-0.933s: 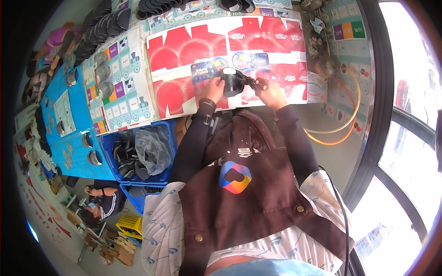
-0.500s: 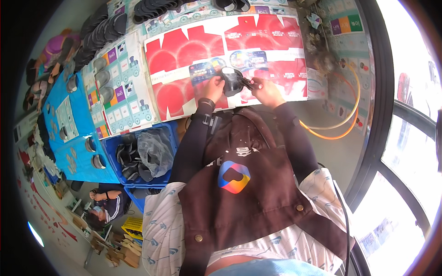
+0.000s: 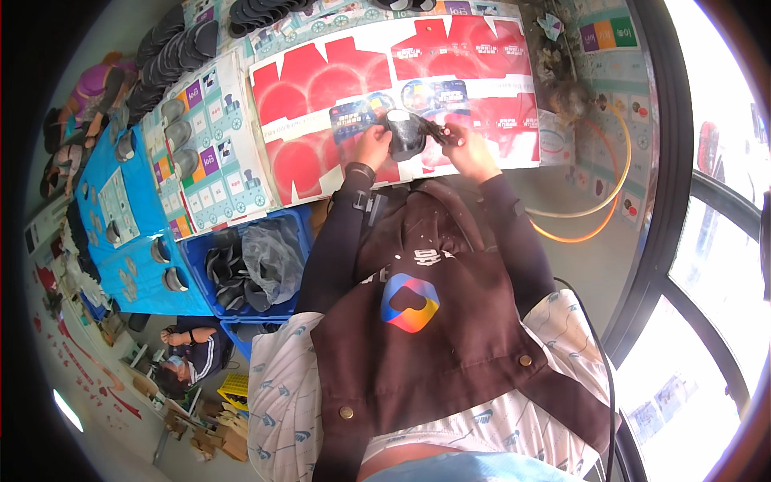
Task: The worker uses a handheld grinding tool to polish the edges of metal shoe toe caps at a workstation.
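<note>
Above the red-and-white printed sheet, my left hand (image 3: 373, 148) pinches the left edge of a black curved piece (image 3: 407, 138) with a pale patch at its top. It looks like a moulded cup or shoe part, though its exact kind is unclear. My right hand (image 3: 472, 153) is closed around a dark slim tool (image 3: 434, 128), whose tip reaches the right edge of the piece. Fingers hide most of the tool, so I cannot tell its kind.
Red printed card sheets (image 3: 321, 80) cover the worktable. Black curved pieces (image 3: 189, 52) are stacked at the far left. A blue crate (image 3: 301, 233) holding black pieces and a plastic bag stands left of me. A yellow-orange hose (image 3: 594, 210) loops at right. A co-worker (image 3: 193, 357) sits lower left.
My right hand and the dark tool have shifted slightly, the tool now angled more up and away from me. The left hand still holds the black piece. The whole view has moved a little.
</note>
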`<state>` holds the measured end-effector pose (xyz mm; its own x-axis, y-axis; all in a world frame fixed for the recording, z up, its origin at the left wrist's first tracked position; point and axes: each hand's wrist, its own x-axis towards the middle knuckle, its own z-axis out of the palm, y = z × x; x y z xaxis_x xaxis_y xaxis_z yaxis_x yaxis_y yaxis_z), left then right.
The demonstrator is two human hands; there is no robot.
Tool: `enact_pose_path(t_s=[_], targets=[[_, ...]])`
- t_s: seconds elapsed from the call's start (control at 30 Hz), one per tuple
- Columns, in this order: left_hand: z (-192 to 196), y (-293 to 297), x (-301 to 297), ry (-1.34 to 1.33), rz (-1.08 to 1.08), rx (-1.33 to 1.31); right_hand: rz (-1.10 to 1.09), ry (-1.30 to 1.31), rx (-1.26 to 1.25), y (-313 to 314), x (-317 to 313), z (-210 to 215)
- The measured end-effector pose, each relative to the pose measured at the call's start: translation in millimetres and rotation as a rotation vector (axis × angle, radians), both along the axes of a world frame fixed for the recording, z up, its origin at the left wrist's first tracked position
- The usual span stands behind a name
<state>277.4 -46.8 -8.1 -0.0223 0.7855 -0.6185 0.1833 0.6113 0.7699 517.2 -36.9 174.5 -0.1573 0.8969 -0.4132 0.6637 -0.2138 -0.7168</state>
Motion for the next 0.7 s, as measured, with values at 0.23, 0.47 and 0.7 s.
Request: enact_pose_path(t_s=[0.23,0.47,0.7], targets=[[-2,-1,-3,-0.035,0.048,0.007,0.144,-0.072,0.000,9,7,-3],[1,0,-3,0.031,-0.032,0.008,0.216,-0.038,-0.069,1,10,0],[21,0,3,-0.022,0.031,-0.066,0.108,0.069,-0.122,-16,6,-6]])
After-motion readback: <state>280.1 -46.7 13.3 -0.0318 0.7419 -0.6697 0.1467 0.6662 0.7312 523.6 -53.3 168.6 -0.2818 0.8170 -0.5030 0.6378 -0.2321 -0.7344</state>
